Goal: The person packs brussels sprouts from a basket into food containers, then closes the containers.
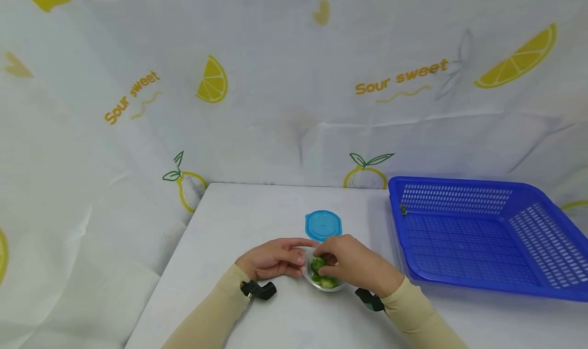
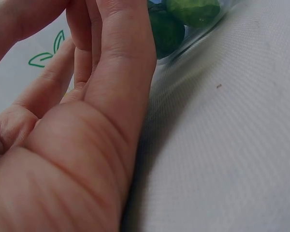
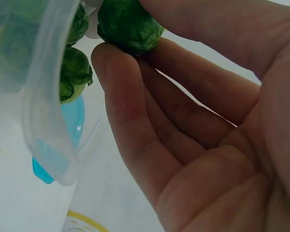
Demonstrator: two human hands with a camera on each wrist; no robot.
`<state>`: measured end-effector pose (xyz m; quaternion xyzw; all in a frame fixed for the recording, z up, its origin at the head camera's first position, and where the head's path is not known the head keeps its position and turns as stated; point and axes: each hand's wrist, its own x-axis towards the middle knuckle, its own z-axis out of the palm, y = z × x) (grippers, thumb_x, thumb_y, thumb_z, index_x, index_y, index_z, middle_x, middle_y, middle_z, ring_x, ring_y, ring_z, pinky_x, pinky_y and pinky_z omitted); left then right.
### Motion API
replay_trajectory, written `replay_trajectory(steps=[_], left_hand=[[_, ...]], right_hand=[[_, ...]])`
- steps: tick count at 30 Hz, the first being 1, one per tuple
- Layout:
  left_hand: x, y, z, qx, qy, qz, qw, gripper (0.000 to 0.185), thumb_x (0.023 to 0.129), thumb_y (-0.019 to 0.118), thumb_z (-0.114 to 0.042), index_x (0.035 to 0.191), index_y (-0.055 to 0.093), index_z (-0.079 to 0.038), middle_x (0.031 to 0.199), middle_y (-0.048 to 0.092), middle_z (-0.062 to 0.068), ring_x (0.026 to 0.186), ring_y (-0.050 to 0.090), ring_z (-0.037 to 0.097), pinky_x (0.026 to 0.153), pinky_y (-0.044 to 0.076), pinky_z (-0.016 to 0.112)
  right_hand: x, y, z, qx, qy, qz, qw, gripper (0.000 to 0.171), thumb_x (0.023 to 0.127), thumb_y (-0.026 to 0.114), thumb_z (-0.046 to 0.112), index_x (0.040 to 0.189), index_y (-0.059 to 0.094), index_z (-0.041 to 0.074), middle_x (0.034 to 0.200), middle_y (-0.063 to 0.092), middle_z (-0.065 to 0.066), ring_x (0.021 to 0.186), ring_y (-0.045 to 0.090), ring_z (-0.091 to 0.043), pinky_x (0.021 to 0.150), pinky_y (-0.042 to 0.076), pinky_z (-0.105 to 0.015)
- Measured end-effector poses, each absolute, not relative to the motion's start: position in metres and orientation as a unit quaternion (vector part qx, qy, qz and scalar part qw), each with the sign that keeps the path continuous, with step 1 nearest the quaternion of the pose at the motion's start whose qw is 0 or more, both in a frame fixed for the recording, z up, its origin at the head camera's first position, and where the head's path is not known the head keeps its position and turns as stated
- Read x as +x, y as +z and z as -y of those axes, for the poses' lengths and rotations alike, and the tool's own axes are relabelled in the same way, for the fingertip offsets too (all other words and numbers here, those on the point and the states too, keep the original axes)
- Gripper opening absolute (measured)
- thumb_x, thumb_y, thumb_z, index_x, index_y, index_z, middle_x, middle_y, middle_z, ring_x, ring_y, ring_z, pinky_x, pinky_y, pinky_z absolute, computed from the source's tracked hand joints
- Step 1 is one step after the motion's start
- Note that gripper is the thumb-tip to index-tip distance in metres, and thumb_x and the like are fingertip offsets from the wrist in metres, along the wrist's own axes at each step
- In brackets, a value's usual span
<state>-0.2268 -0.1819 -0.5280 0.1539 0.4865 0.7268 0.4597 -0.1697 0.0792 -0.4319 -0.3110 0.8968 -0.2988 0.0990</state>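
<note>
Head view: right hand (image 1: 353, 262) pinches roundish sprout (image 1: 317, 263), long axis unclear; left hand (image 1: 274, 258) unclenched.

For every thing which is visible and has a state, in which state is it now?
Clear container: open, with Brussels sprouts inside
Held sprout: pinched by the right hand
Left hand: at the container's left side, appears to touch it
Blue lid: off, lying on the table beyond the container
Blue basket: upright, with a small green piece inside
Printed sheet: hanging, creased
</note>
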Motion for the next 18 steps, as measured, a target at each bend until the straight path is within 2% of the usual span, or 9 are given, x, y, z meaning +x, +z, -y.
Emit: replay_trajectory(steps=[6,13,18], left_hand=[[-0.2272,-0.5271,0.1832,0.155,0.728,-0.484,0.459,0.063,0.104,0.062,0.000,0.164,0.044,-0.006,0.094,0.065,-0.002,0.091,0.074,0.010,0.089,0.066,0.027],[-0.2268,-0.5294,0.1830,0.154,0.728,-0.480,0.464,0.062,0.104,0.061,0.001,0.164,0.045,-0.008,0.096,0.068,-0.001,0.090,0.075,0.011,0.088,0.066,0.026],[-0.2277,-0.5286,0.1822,0.159,0.726,-0.482,0.464,0.064,0.104,0.062,0.000,0.164,0.044,-0.008,0.096,0.068,-0.001,0.090,0.075,0.010,0.089,0.066,0.026]], right_hand=[[-0.1678,-0.4334,-0.0754,-0.319,-0.298,-0.895,0.092,0.030,0.091,0.086,0.008,0.119,0.080,0.002,0.098,0.075,0.003,0.086,0.064,-0.006,0.074,0.057,-0.022],[-0.1680,-0.4395,-0.0717,-0.338,-0.298,-0.888,0.091,0.017,0.089,0.085,0.005,0.105,0.080,0.009,0.081,0.064,0.009,0.074,0.057,-0.007,0.063,0.048,-0.019],[-0.1677,-0.4403,-0.0735,-0.335,-0.294,-0.893,0.069,0.021,0.090,0.085,0.007,0.110,0.081,0.005,0.086,0.070,0.006,0.076,0.059,-0.006,0.066,0.052,-0.020]])
